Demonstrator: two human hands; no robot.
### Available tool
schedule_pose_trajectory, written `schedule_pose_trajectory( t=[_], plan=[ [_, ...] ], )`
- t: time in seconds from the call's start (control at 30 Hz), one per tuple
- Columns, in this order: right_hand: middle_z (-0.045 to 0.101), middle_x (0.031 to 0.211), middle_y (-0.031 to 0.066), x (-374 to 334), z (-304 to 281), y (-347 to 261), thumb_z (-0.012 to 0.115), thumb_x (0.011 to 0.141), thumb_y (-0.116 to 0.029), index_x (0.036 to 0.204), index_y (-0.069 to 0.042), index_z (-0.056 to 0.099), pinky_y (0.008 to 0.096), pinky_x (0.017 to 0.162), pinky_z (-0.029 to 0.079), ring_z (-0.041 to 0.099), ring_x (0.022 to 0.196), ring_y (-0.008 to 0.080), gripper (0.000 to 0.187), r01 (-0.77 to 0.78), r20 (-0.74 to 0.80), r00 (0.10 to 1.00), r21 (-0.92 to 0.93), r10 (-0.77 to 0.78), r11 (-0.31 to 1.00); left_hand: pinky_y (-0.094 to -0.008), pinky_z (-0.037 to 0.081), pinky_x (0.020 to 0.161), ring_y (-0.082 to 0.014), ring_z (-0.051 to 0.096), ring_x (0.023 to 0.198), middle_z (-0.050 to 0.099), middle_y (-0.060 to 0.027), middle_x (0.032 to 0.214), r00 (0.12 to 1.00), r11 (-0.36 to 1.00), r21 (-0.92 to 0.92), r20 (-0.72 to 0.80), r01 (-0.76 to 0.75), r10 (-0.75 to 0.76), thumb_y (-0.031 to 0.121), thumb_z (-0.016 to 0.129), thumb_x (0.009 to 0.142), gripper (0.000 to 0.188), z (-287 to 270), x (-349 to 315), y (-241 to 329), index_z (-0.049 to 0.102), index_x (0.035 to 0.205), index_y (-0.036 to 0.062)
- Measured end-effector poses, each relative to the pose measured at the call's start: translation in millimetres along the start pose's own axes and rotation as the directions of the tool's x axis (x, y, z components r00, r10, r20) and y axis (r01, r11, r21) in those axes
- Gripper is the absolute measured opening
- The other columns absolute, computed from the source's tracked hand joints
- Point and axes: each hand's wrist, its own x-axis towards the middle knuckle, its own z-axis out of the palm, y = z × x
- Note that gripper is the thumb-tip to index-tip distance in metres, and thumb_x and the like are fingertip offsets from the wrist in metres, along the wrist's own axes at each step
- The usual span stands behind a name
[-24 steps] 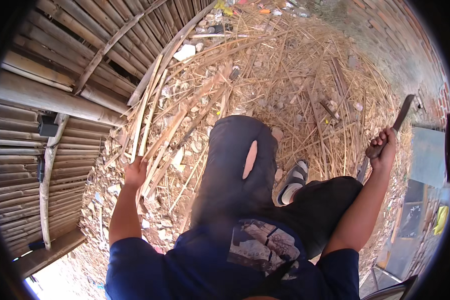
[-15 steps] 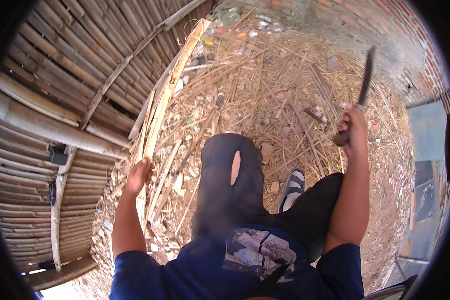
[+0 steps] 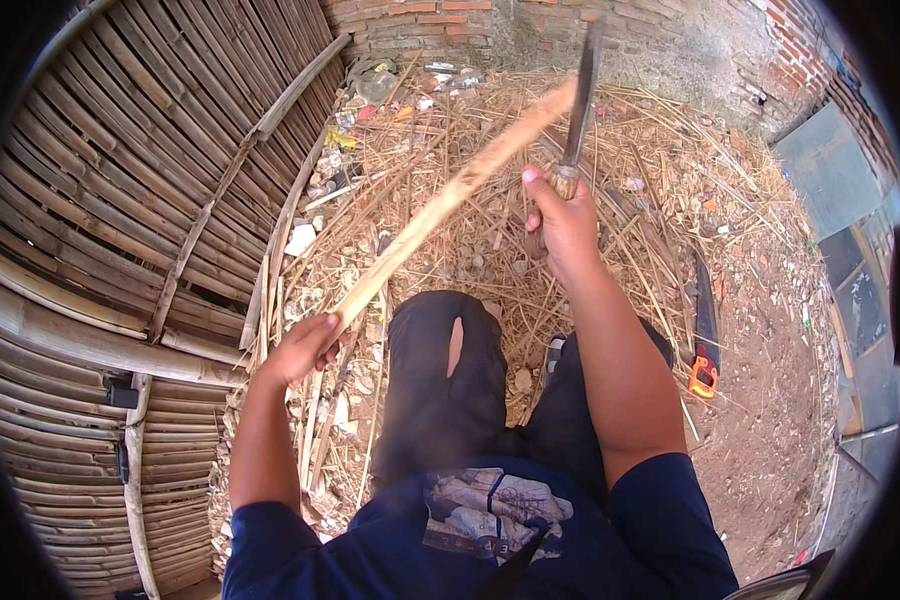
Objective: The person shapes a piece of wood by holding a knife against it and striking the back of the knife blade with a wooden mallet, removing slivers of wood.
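Observation:
My left hand (image 3: 307, 349) is closed round the near end of a long, pale bamboo strip (image 3: 432, 218). The strip slants up to the right over the littered ground, slightly blurred. My right hand (image 3: 564, 215) grips a machete (image 3: 582, 105) by its handle, thumb along the side, its dark blade pointing upward and away from me. The blade crosses close to the strip's far end; whether the two touch I cannot tell.
A hand saw (image 3: 705, 330) with an orange handle lies on the ground to my right. Bamboo splinters (image 3: 470, 260) and rubbish cover the ground. A bamboo slat wall (image 3: 150, 200) stands on the left, a brick wall (image 3: 670, 50) at the back, and grey sheets (image 3: 840, 170) lean at right.
The strip's far end has swung from the left over to the right. My right hand has brought the machete inward to the left. The view has shifted, and the hand saw now shows.

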Motion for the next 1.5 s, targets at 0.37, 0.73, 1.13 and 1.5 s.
schedule_pose_trajectory(
  t=[0.37, 0.73, 1.13, 1.5],
  plan=[
    [0.052, 0.069, -0.0014, 54.0, -73.9, 16.5, 0.067, 0.097, -0.009, 0.096, -0.01, 0.056, 0.0246, 0.051, 0.044, 0.047, 0.054, 0.0098, 0.011, -0.1, -0.405, 0.865, 0.441, 0.297, 0.892, -0.04, 0.054, 0.073, -0.0207, 0.071, 0.068, 0.069, -0.0107, 0.077, 0.543, 0.555, 0.736, -0.305, -0.387, 0.783, 0.041, 0.066, 0.098, 0.038, 15.3, 37.4, 129.0, 0.065, 0.104, 0.0043],
    [0.047, 0.064, -0.0038, 75.9, -156.6, 33.4, 0.063, 0.096, -0.01, 0.088, -0.013, 0.053, 0.0259, 0.055, 0.045, 0.044, 0.055, 0.0103, 0.013, -0.117, -0.533, 0.715, 0.547, 0.453, 0.829, -0.0326, 0.056, 0.073, -0.0224, 0.068, 0.102, 0.058, -0.0153, 0.129, 0.73, 0.764, -0.386, -0.665, -0.517, 0.158, 0.056, 0.063, 0.099, 0.074, 45.5, 11.9, 116.2, 0.044, 0.14, -0.0026],
    [0.058, 0.094, 0.0055, 75.7, -182.0, 31.5, 0.062, 0.102, -0.022, 0.112, -0.011, 0.057, 0.0323, 0.065, 0.05, 0.055, 0.076, 0.0136, 0.016, -0.144, -0.471, 0.771, 0.527, 0.429, 0.837, -0.0331, 0.062, 0.075, -0.0188, 0.069, 0.093, 0.071, -0.0085, 0.111, 0.51, 0.419, -0.421, -0.852, -0.804, 0.122, 0.023, 0.062, 0.104, 0.017, 2.0, 28.7, 199.0, 0.059, 0.111, 0.0077],
    [0.048, 0.067, -0.002, 69.5, -205.9, 13.9, 0.064, 0.102, -0.029, 0.089, -0.014, 0.052, 0.032, 0.056, 0.047, 0.046, 0.056, 0.0127, 0.023, -0.266, -0.476, 0.733, 0.457, 0.486, 0.849, -0.0262, 0.056, 0.071, -0.0113, 0.068, 0.086, 0.073, -0.0068, 0.103, 0.382, 0.66, 0.181, -0.692, -0.729, 0.612, 0.021, 0.067, 0.102, 0.019, 15.7, 48.9, 209.7, 0.066, 0.112, 0.0055]
  ],
)
